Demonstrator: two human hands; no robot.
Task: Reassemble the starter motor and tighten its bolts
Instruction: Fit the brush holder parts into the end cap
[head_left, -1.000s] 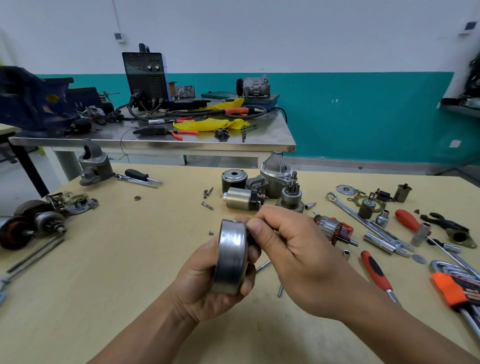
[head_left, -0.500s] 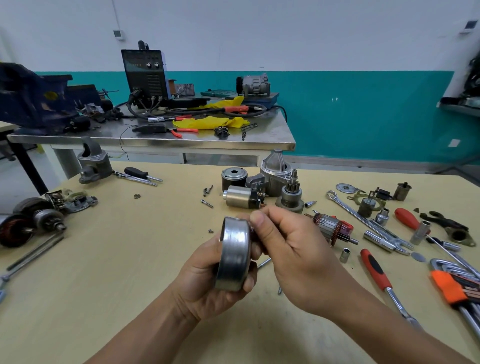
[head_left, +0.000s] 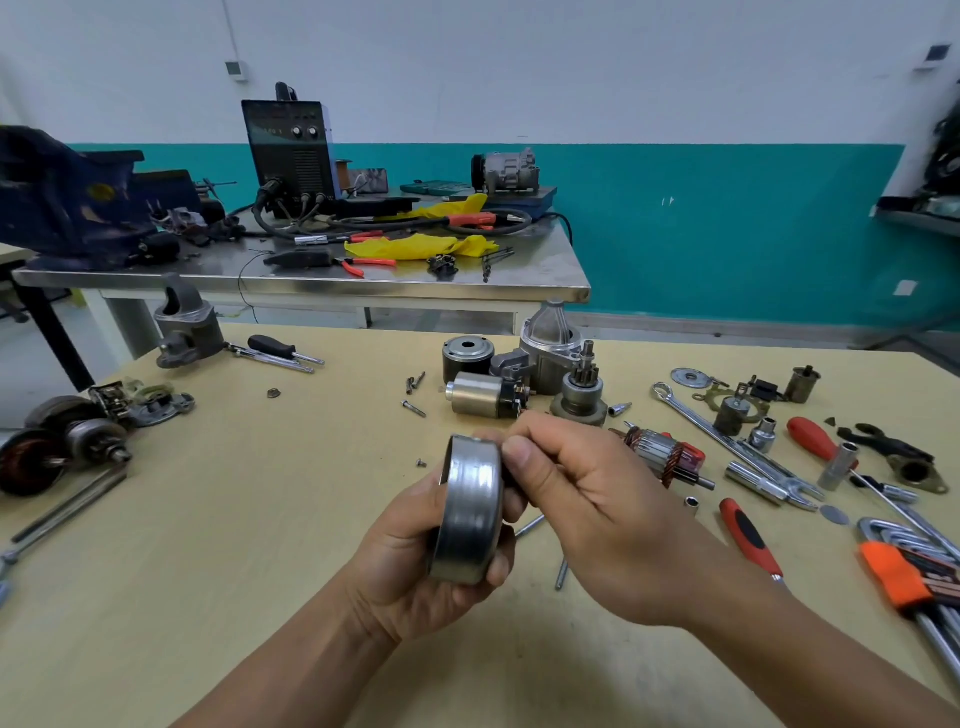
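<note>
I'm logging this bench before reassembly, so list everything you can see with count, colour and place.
motor casing: one, silver, in left hand
solenoid: one, silver-brass, wooden table centre
nose housing: one, grey, behind solenoid
armature: one, copper and red, beside right hand
wrench: one, silver, right side
red-handled tools: two, right side
hex keys: one set, orange holder, far right
welder: one, black, rear steel bench
left hand: one, grips motor casing
right hand: one, pinches motor casing rim

Left hand (head_left: 410, 566) gripping housing (head_left: 470, 512) (edge-on), right hand (head_left: 587, 509) pinching rim
</note>
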